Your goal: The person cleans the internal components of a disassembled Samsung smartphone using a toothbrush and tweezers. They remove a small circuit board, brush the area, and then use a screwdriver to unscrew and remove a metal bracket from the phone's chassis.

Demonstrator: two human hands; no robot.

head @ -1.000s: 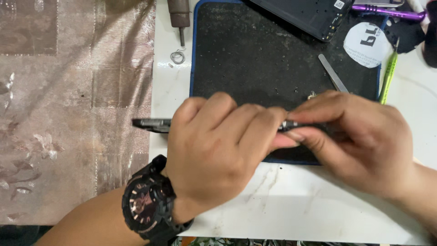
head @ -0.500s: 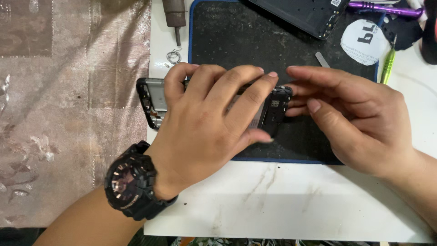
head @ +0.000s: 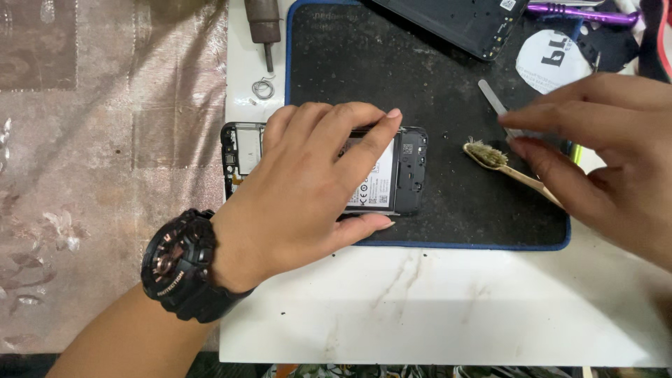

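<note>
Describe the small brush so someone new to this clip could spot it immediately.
Find the black work mat on the white table. Right of the opened phone under the left hand, the brush lies by the right hand. Its pale wooden handle and tan bristles distinguish it from the grey metal pry tool.

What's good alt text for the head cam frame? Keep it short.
A left hand wearing a black wristwatch presses an opened phone, battery exposed, flat on a black work mat, while the right hand reaches for a small brush lying on the mat. A screwdriver and another dark device panel lie at the top.
</note>
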